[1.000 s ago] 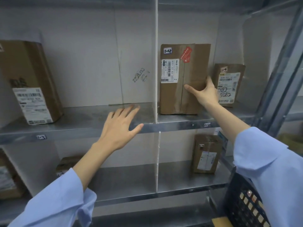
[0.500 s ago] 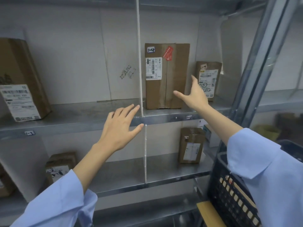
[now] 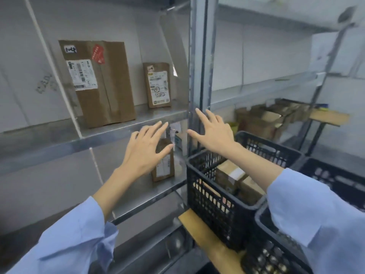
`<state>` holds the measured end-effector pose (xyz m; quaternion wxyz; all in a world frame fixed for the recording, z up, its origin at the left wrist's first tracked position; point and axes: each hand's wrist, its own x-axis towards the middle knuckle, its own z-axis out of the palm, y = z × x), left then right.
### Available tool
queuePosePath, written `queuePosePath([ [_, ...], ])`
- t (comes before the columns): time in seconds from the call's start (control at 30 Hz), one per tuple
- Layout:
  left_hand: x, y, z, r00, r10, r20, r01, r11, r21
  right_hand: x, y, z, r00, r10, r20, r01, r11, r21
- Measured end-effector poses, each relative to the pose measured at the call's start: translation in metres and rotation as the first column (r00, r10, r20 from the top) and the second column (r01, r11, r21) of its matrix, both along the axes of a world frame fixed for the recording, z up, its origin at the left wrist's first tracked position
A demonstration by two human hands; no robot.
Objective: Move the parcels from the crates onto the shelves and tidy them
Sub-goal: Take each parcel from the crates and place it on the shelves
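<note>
Through the head camera I judged the job partly done. A tall parcel (image 3: 98,84) and a smaller parcel (image 3: 159,85) stood upright on the upper shelf (image 3: 122,127), above and beyond the left hand (image 3: 147,147). A third parcel (image 3: 164,167) stood on the lower shelf (image 3: 150,196), partly hidden behind that hand's fingers.

Both hands were empty, with fingers straight and spread. The right hand (image 3: 214,133) hovered in front of the steel upright (image 3: 199,76), close beside the left, and touched nothing I could make out.

What was left sat below the right hand. The black crate (image 3: 209,202) held brown boxes (image 3: 229,175) (at least two, perhaps more underneath). A second crate (image 3: 276,250) lay under the right sleeve (image 3: 316,224), and a third crate (image 3: 335,178) beyond that forearm; both were too blurred for me to read their contents.

Loose cartons (image 3: 262,119) were piled well beyond the right hand, at the far bay.

As for obstacles, the steel upright stood between the shelf bay and the black crate. I reckoned each box would have to clear the crate's rim and pass round that post.
</note>
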<state>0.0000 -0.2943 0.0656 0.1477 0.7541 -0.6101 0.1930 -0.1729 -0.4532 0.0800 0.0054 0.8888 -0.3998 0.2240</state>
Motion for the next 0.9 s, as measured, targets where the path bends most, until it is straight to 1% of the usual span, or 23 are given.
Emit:
queuePosePath([
  [0.17,-0.042,-0.050,-0.022,0.991,-0.131,-0.009,0.132,0.990,0.050,-0.070,-0.019,-0.031,0.990,-0.136,-0.048,0.138,0.989,0.054],
  [0.27,-0.059,-0.075,-0.034,0.980,-0.198,-0.009,0.198,0.976,0.086,-0.096,-0.030,-0.051,0.974,-0.220,-0.048,0.224,0.966,0.130],
  [0.37,-0.068,-0.101,-0.044,0.967,-0.255,-0.029,0.256,0.961,0.100,-0.108,-0.042,-0.071,0.961,-0.274,-0.037,0.275,0.937,0.213],
  [0.63,-0.061,-0.199,-0.085,0.917,-0.393,-0.075,0.400,0.899,0.177,-0.107,-0.098,-0.124,0.920,-0.391,-0.003,0.368,0.863,0.347],
  [0.8,-0.053,-0.270,-0.118,0.866,-0.475,-0.155,0.500,0.826,0.261,-0.089,-0.138,-0.158,0.873,-0.486,0.032,0.429,0.800,0.420],
  [0.9,-0.052,-0.306,-0.140,0.841,-0.504,-0.198,0.541,0.787,0.296,-0.080,-0.157,-0.182,0.843,-0.535,0.057,0.443,0.750,0.490],
])
